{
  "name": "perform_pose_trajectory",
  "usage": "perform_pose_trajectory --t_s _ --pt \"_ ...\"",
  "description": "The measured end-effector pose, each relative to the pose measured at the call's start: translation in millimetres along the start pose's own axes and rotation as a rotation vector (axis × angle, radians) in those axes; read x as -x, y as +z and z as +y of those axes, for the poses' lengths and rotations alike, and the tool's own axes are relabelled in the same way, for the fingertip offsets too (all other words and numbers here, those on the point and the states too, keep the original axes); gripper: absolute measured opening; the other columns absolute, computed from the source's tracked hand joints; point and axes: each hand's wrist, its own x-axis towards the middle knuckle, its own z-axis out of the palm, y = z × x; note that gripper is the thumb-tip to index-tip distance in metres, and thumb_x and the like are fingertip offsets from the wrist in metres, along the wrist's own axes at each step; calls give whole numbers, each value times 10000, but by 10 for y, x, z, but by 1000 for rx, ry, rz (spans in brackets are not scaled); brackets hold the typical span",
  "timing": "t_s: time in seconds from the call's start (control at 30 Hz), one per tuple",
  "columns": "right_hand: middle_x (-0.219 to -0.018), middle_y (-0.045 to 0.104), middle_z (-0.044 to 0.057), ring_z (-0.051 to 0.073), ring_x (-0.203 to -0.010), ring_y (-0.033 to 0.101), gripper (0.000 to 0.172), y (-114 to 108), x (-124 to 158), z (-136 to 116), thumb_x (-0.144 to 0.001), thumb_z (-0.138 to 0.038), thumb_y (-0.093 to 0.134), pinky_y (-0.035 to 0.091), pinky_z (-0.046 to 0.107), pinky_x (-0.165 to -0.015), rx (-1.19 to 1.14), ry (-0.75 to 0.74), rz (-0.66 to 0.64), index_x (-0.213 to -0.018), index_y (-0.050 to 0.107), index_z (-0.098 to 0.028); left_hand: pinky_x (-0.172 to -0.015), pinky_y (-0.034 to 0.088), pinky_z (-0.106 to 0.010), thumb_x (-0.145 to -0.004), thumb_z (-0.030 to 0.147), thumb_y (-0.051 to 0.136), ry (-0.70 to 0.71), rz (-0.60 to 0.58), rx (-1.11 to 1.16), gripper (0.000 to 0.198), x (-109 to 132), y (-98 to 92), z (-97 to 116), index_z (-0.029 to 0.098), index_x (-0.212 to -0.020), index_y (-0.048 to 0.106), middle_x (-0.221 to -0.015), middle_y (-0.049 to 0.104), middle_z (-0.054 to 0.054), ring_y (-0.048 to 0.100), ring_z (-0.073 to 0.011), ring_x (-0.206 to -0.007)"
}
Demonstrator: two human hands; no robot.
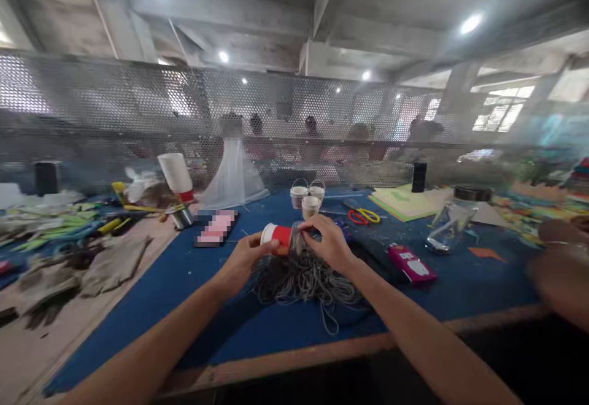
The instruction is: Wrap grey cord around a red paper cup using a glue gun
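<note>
My left hand [246, 258] is wrapped round a red and white paper cup [281, 237] tipped on its side, its white rim toward the left. At the cup's right end, my right hand [326, 239] pinches with thumb and forefinger. Grey cord [298, 242] shows around that end of the cup, right by my fingertips. Beneath both hands lies a loose tangled heap of grey cord [317, 279] on the blue tabletop [239, 337]. Whether the pinched bit is a cord end is too small to tell.
Three small white buckets [311, 207] with handles stand behind my hands. Red and yellow scissors [363, 215], a magenta packet [411, 265] and a glass jar [453, 221] are to the right. Leftward are a phone [216, 228], stacked paper cups [175, 175] and gloves [115, 264]. Another person's arm [564, 270] is at far right.
</note>
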Motion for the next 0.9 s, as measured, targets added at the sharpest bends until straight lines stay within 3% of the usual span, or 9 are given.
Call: perform_pose_trajectory --t_s 0.43,0.7,0.9 --pt "-1031 664 59 194 -1021 598 166 -41 -39 -142 -923 -325 615 453 341 -946 -186 24 -24 -1039 685 -228 -817 459 -309 -753 307 759 52 29 -102 215 -10 -30 -84 163 -911 775 -870 754 -73 641 -201 -809" --pt "-998 639 47 176 -975 608 70 1 -17 -143 -892 -269 651 470 335 -931 -278 70 17 -916 689 -216 -850 473 -354 -746 318 763 62 22 -114 228 -27 -42 -139 167 -916 779 -885 764 -83 662 -228 -818" --pt "-994 641 50 180 -990 594 103 -38 -32 -184 -905 -277 630 462 333 -933 -260 83 -9 -974 672 -213 -842 476 -350 -746 324 768 60 62 -102 249 -57 -76 -168 154 -927 776 -910 767 -99 669 -233 -835"
